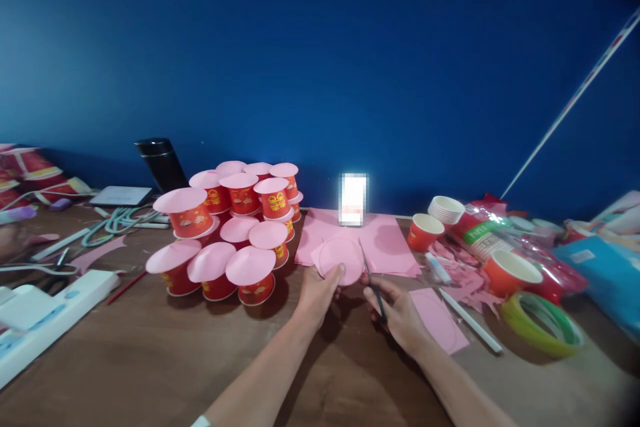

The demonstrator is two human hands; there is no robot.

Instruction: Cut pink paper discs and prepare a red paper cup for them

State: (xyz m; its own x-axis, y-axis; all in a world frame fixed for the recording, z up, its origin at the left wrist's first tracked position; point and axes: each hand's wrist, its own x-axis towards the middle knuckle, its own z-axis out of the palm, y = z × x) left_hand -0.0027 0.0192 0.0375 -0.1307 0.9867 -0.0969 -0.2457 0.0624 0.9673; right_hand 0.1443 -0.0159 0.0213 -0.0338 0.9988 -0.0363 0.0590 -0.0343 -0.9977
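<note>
My left hand (320,297) pinches a piece of pink paper (342,257) by its near edge, thumb on top. A circle is drawn on this paper, and part of its outline looks cut round. In my right hand (395,313) is a pair of dark scissors (377,293), its blades pointing away from me along the paper's right edge. Beneath and beyond lies a stack of pink sheets (395,247). Beside my right hand a pink rectangle (440,320) with a drawn curve rests on the table.
Stacked red paper cups (256,290) topped with pink discs stand at left. A power strip (55,320) lies near the left edge. On the right are a tape roll (543,323), a white pen (470,321), a glue tube (438,268), paper scraps (463,277) and an orange cup (510,273).
</note>
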